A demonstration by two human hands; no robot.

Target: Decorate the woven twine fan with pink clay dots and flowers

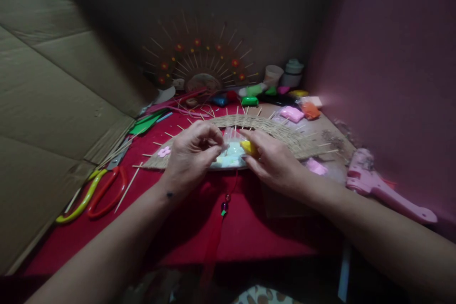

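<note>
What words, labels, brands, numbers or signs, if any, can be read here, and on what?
None can be read.
Yellow piece in the right hand: no legible text.
Scissors and pink tool: no legible brand.
Bottle and pink packet: too dim and blurred to tell whether anything is printed.

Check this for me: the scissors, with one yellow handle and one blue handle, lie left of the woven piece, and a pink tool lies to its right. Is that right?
Not quite: the head view shows one yellow handle and one red handle on the scissors, not a blue one.
</note>
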